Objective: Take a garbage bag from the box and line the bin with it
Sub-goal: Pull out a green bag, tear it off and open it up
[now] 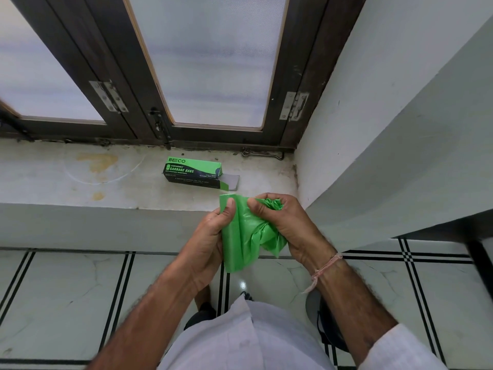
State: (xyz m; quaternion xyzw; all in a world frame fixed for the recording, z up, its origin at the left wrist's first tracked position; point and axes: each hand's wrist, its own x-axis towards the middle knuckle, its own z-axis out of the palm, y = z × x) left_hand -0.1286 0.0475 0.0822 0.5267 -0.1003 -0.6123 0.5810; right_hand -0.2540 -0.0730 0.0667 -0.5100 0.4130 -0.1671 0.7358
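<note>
Over at 9 o'clock the pale window sill (40, 177) carries a yellowish stain (98, 161) and a faint ring mark. It sits under frosted panes (213, 62) that let nothing beyond them be made out. Nearer the middle, at about 11 o'clock from the hands, the green-and-black box of garbage bags (190, 172) lies on its side on the sill. Its end flap (231, 181) hangs open toward 3 o'clock, and the small print is too fine to read.

Just in front of the sill's edge the left hand (210, 231) holds the green garbage bag (244, 236) by its left side. The thumb is laid flat on the front near the top corner, and the fingers are out of sight behind the plastic. The bag is up in the air between both hands, flat on the left, bunched on the right, its lower end hanging toward 6 o'clock. The right hand (277, 220) is curled tight round the crumpled part, a tuft of plastic poking from the top of the fist. A pale thread band (324, 271) circles that wrist.

At 5 o'clock, under the right forearm, a dark round shape (330, 329) sits on the tiled floor (66, 303). It is mostly hidden by the arm and a white sleeve (408, 348); I cannot tell whether it is the bin.
</note>
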